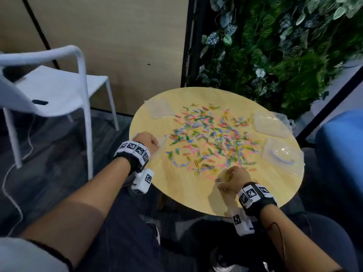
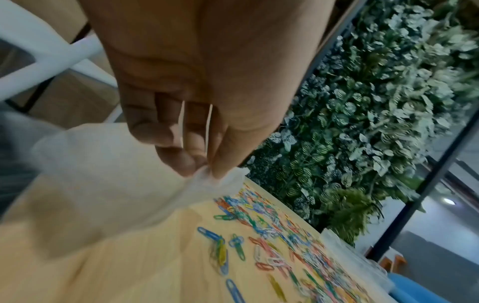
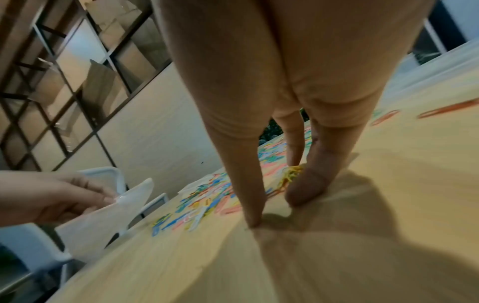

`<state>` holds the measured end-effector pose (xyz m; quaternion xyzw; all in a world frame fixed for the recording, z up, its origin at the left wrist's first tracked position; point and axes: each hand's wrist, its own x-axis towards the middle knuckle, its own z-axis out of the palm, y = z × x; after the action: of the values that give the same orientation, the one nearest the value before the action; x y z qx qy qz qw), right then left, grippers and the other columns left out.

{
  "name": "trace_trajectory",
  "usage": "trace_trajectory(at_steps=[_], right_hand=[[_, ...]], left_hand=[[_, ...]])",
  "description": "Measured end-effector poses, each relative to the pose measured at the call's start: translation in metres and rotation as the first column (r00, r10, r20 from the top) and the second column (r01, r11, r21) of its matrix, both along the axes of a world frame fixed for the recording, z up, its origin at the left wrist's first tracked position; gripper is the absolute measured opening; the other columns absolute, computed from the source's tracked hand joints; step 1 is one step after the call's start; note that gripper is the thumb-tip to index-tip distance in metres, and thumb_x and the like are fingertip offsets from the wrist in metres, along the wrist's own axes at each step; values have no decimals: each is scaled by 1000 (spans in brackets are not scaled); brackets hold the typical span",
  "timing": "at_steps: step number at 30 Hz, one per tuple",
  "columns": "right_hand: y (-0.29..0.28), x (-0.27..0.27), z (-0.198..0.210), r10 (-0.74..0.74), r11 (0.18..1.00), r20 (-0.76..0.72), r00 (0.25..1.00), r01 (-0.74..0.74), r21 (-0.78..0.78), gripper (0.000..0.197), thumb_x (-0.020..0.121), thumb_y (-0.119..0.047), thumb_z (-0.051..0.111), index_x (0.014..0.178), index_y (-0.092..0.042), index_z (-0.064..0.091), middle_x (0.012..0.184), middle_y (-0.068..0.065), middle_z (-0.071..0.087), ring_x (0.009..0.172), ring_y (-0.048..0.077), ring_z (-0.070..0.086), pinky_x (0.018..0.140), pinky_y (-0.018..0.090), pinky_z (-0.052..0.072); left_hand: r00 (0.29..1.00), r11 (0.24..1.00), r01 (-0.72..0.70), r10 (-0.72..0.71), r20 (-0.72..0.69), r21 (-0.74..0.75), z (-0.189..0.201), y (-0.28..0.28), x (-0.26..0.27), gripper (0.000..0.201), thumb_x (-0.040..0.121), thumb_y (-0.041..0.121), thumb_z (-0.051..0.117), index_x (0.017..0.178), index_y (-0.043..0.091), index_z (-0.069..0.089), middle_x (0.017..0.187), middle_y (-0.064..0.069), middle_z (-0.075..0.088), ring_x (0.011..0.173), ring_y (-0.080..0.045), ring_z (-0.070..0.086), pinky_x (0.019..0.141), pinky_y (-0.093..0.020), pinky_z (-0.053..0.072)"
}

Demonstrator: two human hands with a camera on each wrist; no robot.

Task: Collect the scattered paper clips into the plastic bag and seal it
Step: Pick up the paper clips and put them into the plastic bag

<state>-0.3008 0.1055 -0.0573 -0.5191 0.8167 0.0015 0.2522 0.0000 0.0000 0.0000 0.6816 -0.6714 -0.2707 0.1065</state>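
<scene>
At the near edge of the paper clips (image 1: 212, 138), the right hand (image 1: 232, 181) pinches a small yellow bunch; the left hand (image 1: 146, 141) grips the plastic bag (image 2: 108, 174). Best tilt its mouth open first.

Office lounge: small round wooden table (image 1: 186, 185), white plastic chair (image 1: 59, 89), artificial plant wall (image 1: 275, 46), grey carpet (image 1: 49, 154).

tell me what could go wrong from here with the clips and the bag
1. The left hand pinches only a corner of the plastic bag; its mouth looks unopened, so clips may miss it.
2. The right hand gathers a few yellow paper clips with its fingertips; some could drop on the way across.
3. Most paper clips lie spread across the round table; sweeping could push some off the rim.
</scene>
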Motion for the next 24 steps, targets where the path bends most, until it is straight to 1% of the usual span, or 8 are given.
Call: trace_trajectory(at_steps=[2,4,8,10,12,17,20,24], right_hand=[[-9,5,4,3,999,90,996,2,-52,80,59,-45,85,126,-15,51,116,5,58,92,19,58,76,29,53],[-22,14,9,51,995,161,986,-37,-88,88,59,-48,85,132,-14,48,121,5,57,99,19,58,83,29,53],[-37,34,9,306,950,39,951,-303,-70,109,60,-65,77,148,-24,27,138,12,32,123,32,45,99,42,47],[-43,38,6,436,897,-44,899,-438,-50,94,66,-65,71,144,-33,31,133,10,33,120,33,43,96,44,48],[-48,39,4,521,846,-98,848,-528,-70,66,74,-56,68,133,-34,47,126,9,38,113,31,45,94,42,48],[-57,42,6,516,816,-113,849,-528,-236,20,87,-19,60,102,-12,72,103,10,58,92,30,60,78,34,50],[-66,37,5,501,823,-133,855,-519,-233,15,86,-18,61,83,-8,71,84,7,62,76,23,55,66,26,39],[-77,19,8,360,888,18,933,-336,-314,13,84,-24,70,85,-14,77,72,-2,65,66,12,55,55,8,33]], left_hand=[[999,999,28,-27,-32,18,9,0,-12,10,88,16,67,87,16,76,83,-8,76,79,-28,73,76,-36,62],[998,999,28,-26,-58,29,21,-1,-28,6,88,13,67,89,14,73,69,-10,73,60,-25,71,65,-31,62],[994,999,31,-29,-109,15,22,-6,-44,8,83,6,69,91,9,68,67,-19,73,56,-31,71,65,-42,64],[989,998,47,-42,-140,34,13,-10,-47,17,80,4,68,96,10,68,65,-18,71,56,-32,72,64,-44,64],[980,994,94,-83,-183,53,1,-13,-52,26,81,2,68,104,13,67,63,-13,66,55,-33,71,63,-42,64],[953,990,133,-113,-282,53,-19,-17,-64,31,83,-3,65,112,8,67,74,-7,61,45,-25,64,53,-34,60],[949,983,181,-167,-268,27,-23,-25,-71,31,85,-1,62,114,9,67,77,-6,63,55,-33,71,61,-40,63],[939,973,231,-222,-262,2,-16,-37,-78,21,91,5,62,111,7,69,87,-6,66,62,-33,73,66,-37,63]])
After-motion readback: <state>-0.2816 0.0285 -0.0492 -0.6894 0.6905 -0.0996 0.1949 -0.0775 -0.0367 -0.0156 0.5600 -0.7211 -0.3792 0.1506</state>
